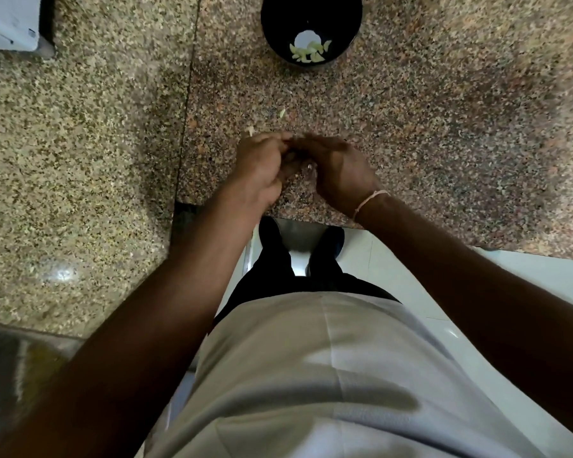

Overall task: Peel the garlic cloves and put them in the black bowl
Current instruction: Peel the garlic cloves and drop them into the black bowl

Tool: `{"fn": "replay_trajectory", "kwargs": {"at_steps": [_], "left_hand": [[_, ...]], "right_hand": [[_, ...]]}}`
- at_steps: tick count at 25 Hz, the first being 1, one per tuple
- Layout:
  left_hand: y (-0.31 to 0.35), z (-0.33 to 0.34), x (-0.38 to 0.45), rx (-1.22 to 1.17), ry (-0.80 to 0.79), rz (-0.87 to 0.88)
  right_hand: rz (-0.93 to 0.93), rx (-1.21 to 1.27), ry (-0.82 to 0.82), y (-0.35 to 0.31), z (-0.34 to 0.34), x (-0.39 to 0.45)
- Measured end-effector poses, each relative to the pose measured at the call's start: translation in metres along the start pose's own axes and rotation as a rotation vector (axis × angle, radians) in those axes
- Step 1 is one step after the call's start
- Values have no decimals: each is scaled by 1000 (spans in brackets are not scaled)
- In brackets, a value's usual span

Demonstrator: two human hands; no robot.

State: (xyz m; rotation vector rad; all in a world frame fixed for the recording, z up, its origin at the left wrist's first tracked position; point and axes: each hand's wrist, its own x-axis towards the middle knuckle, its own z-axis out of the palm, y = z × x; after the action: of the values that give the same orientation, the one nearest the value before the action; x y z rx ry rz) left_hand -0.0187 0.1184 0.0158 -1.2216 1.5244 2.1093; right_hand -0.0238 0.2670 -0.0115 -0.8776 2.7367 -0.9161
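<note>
**Both hands meet over the near edge of the tabletop, bowl of cloves beyond**

The left hand [262, 166] and the right hand [336, 168] are brought together just above the speckled granite tabletop [444, 127], close to its near edge. The fingers [268, 140] of the left hand are curled inward toward the right hand, and the right hand's fingers are bent across to meet them, so that the fingertips of both hands touch or nearly touch. Something small and pale glints in the gap between the two palms, but it is too hidden and blurred to say what it is, and I cannot tell whether either hand is clamped on a garlic clove. A thin pale band [369, 201] circles the right wrist.

The black bowl [272, 31] stands well apart from the hands, toward the far edge of the tabletop and nearly straight ahead of them. Inside it lie several peeled garlic cloves [311, 52], pale yellow-green, gathered at the near side of the bowl's bottom beside a bright white glare.

Between the bowl and the hands a small pale scrap [282, 113] lies on the tabletop, and another pale scrap [251, 130] shows just beyond the left hand's knuckles.

A white object [7, 21] sits at the far left corner.
</note>
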Motion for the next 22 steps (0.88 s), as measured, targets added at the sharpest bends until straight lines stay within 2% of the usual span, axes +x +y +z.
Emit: {"fn": "replay_trajectory", "kwargs": {"at_steps": [4,6,8,11,14,16,19,22], "left_hand": [[6,-8,-11,-141,-51,-44],[2,-13,-18,-169,-54,-20],[-2,-20,-26,-103,29,63],[-10,-35,-22,90,201,297],[-17,-51,-11,450,369,628],[-19,-59,0,680,430,779],[-21,-70,26,927,375,818],[-37,-69,45,1077,294,812]], "right_hand": [[-103,3,30,-10,2,-6],[-85,26,57,-2,0,-5],[-91,63,161,0,-6,0],[-26,185,291,-7,-10,11],[219,339,296,3,-7,15],[327,339,295,9,-5,12],[384,278,255,10,-1,5],[477,253,326,7,16,-7]]}}
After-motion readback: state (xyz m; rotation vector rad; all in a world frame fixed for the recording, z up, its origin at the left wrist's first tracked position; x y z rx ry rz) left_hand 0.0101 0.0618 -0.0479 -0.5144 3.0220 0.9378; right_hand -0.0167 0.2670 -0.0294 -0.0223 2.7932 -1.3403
